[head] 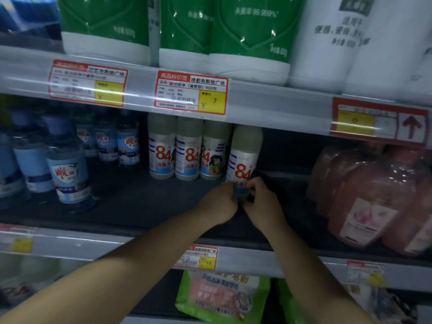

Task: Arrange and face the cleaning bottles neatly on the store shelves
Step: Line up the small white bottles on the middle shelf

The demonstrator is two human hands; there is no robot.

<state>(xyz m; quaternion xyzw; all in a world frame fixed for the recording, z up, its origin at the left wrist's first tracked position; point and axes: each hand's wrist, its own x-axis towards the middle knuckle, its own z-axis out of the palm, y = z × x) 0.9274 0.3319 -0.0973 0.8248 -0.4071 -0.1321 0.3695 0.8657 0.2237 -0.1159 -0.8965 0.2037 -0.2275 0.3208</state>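
Both hands, left hand (219, 202) and right hand (263, 199), had fingers curled around the base of a white bottle (244, 157), upright on the middle shelf (140, 202), just right of three similar bottles (187, 150).

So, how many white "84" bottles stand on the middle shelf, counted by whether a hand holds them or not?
Free-standing 84 bottles in the row: 3
84 bottle held at its base by the left hand and the right hand: 1
Total: 4
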